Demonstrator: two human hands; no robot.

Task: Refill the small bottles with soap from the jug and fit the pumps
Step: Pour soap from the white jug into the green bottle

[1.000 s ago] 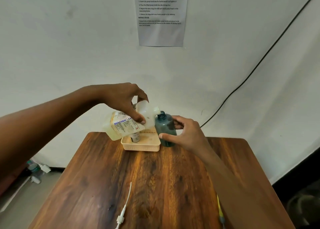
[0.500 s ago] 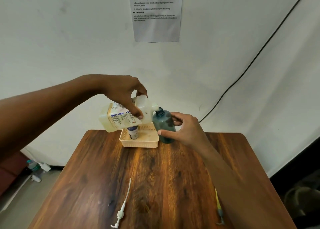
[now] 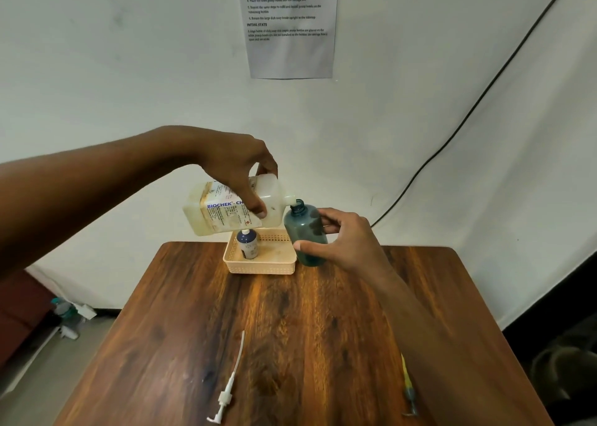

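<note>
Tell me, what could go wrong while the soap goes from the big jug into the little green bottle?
Soap could spill: the jug is tipped on its side, and its spout only just meets the small mouth of the green bottle, so a wobble might send soap onto the table.

The left hand pinches the jug from above with its fingers, so it might slip.

The right hand must hold the bottle steady, or it may tip against the basket.

Both hands (image 3: 239,164) (image 3: 349,241) gripping (seemingly firmly)
</note>
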